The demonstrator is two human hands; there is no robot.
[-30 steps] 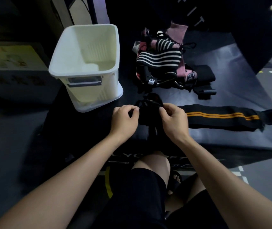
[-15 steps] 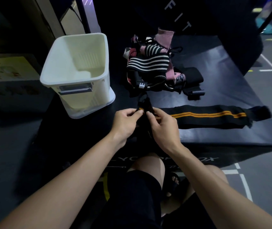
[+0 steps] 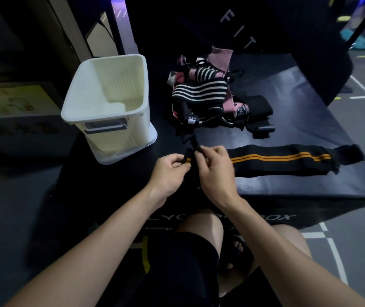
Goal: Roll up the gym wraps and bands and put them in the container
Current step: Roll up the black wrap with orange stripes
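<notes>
Head camera shows me both hands close together over the near edge of the black mat (image 3: 287,129). The left hand (image 3: 168,171) has curled fingers and pinches the near end of the black wrap with orange stripes (image 3: 276,161). The right hand (image 3: 215,171) pinches a thin black strap at the same end, between thumb and fingertips. The rest of the wrap lies flat on the mat, going to the right. The white container (image 3: 110,103) stands to the left, and the pile of bands (image 3: 201,94) lies behind the hands.
</notes>
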